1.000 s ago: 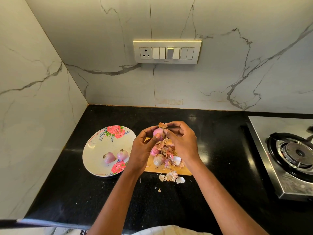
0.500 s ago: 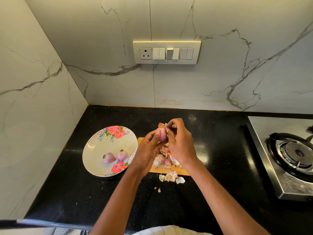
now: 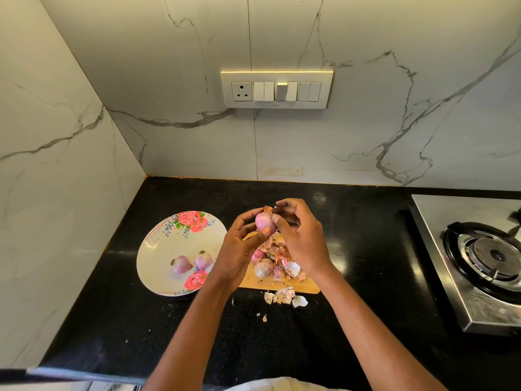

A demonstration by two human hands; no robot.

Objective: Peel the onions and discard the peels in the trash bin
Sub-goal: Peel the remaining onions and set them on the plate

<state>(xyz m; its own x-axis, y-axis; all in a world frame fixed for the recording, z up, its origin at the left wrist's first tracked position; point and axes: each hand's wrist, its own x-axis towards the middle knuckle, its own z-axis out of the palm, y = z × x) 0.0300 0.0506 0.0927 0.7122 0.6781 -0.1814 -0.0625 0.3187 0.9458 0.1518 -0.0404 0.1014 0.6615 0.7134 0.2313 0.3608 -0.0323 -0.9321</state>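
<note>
Fingers: left hand [image 3: 239, 249] grips onion [image 3: 265, 221]; right hand [image 3: 301, 238] pinches its peel [image 3: 268, 208] | above board [image 3: 293, 286] edge

Switch panel [image 3: 276, 89], stove [image 3: 485, 258], perhaps steel.

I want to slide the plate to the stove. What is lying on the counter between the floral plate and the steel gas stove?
In the head view, a wooden cutting board with peels and one unpeeled onion; beyond it, bare black counter.

Both hands [image 3: 270, 244] raised — fingers [image 3: 283, 206] curled
</note>
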